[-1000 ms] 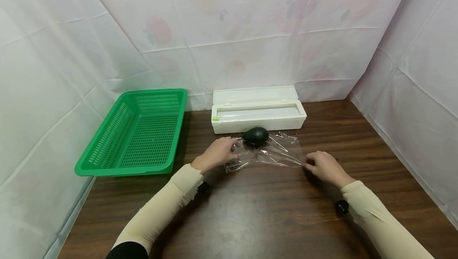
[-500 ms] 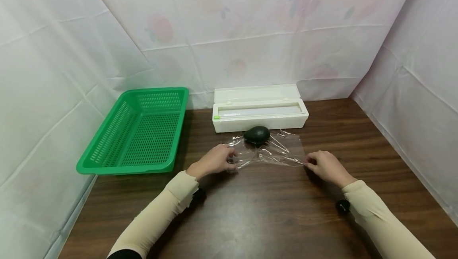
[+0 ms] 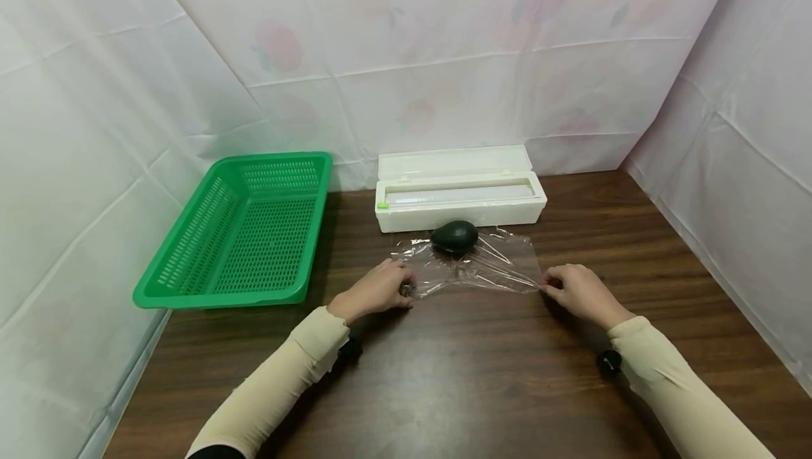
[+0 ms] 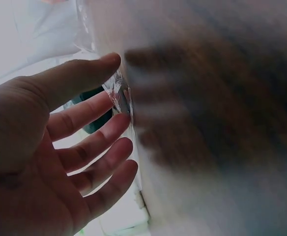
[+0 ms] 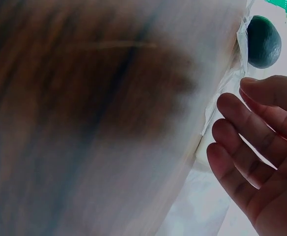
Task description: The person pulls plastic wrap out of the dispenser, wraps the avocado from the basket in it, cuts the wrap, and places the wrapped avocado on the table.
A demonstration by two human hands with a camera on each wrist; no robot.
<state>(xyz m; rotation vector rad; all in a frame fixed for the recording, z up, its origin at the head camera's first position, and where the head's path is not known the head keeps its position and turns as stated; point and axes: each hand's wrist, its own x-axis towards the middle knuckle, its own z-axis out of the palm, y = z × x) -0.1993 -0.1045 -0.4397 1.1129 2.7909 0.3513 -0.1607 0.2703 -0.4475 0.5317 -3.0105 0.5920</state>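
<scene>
A dark green avocado (image 3: 454, 237) lies on a sheet of clear plastic wrap (image 3: 501, 261) spread on the wooden table. My left hand (image 3: 376, 290) is at the sheet's near left corner. In the left wrist view, the thumb and index finger of the left hand (image 4: 79, 142) stand apart, with crinkled wrap (image 4: 118, 91) at the fingertips. At the near right corner, my right hand (image 3: 582, 293) pinches the wrap between thumb and index finger. The right wrist view shows the wrap's edge (image 5: 227, 78) running up to that right hand (image 5: 261, 142), the avocado (image 5: 264, 42) beyond.
A white wrap dispenser (image 3: 459, 217) with its lid raised, a roll inside and a light green slider stands right behind the avocado. To the left is a green plastic basket (image 3: 304, 247). Floral cloth (image 3: 444, 92) hangs at the back and sides of the table (image 3: 469, 381).
My left hand has moved left and nearer to me, from beside the avocado to the wrap's near left corner, its fingers drawing closer together. The right hand keeps its pinch.
</scene>
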